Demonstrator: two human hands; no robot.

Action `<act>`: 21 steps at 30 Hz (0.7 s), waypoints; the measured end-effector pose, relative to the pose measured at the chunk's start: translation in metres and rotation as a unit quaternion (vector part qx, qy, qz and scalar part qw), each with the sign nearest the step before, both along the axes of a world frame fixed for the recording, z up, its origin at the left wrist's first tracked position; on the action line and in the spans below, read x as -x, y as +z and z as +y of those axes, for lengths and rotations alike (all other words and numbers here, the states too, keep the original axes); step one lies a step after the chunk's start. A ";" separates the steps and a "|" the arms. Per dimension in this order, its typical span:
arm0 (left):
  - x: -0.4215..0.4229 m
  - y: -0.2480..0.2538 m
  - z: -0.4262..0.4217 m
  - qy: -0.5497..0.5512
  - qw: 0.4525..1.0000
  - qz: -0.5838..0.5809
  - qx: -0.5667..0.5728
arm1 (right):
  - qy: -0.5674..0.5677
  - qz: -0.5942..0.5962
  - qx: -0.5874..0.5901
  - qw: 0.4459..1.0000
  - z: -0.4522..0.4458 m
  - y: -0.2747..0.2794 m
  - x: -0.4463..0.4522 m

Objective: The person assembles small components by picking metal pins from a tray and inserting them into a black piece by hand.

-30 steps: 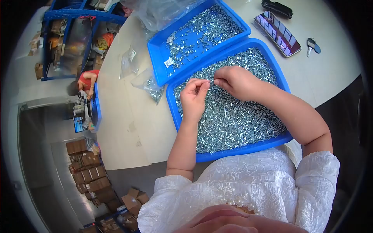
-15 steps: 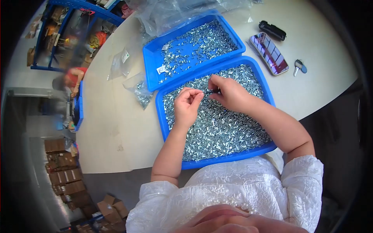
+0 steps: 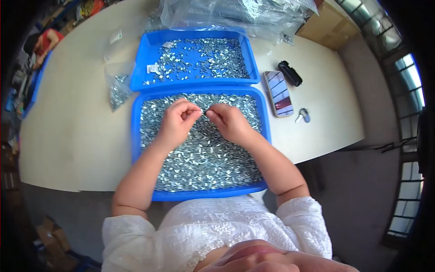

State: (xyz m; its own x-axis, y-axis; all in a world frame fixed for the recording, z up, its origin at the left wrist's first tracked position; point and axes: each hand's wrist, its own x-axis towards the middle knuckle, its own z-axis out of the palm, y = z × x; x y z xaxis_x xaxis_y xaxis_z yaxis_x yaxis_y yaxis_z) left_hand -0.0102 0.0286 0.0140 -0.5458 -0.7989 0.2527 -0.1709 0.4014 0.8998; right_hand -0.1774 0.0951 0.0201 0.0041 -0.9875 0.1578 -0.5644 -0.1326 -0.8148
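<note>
Over the near blue tray (image 3: 134, 131), full of small shiny metal pieces (image 3: 208, 158), my two hands face each other. My left hand (image 3: 177, 121) is closed, thumb and forefinger pinched; anything between them is too small to make out. Just to its right, my right hand (image 3: 232, 123) is pinched too, and a tiny dark bit shows at its fingertips. The fingertips of both hands almost meet, with a narrow gap. Behind, a second blue tray (image 3: 192, 83) holds fewer of the same metal pieces and small white labels.
Right of the trays lie a phone (image 3: 279, 94), a black case (image 3: 290, 73) and a key with a fob (image 3: 303, 115). Left, a clear bag (image 3: 119, 93) holds metal pieces. Plastic bags (image 3: 231, 16) and a cardboard box (image 3: 328, 26) stand behind. A person (image 3: 45, 44) sits far left.
The head view has turned, shifting the trays left in the picture. A dark thin piece spanned between my hands earlier; now only a tiny dark bit shows between the fingertips.
</note>
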 end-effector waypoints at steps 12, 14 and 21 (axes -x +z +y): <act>-0.001 -0.003 -0.002 -0.013 1.000 0.025 -0.006 | -0.015 -0.043 -0.033 0.998 0.000 -0.005 -0.004; -0.001 -0.005 -0.003 -0.020 1.000 0.022 0.008 | -0.011 -0.027 -0.044 0.999 -0.001 -0.008 0.001; -0.002 0.001 -0.004 -0.009 1.000 -0.002 -0.013 | -0.005 -0.011 -0.017 1.000 -0.001 -0.009 -0.003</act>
State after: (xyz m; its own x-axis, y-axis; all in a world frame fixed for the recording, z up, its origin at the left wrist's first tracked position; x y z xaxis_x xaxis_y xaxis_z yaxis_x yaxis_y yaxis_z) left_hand -0.0078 0.0247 0.0151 -0.5615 -0.7951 0.2291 -0.1672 0.3802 0.9097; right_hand -0.1740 0.0938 0.0108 -0.0086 -0.9922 0.1247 -0.5467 -0.0998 -0.8314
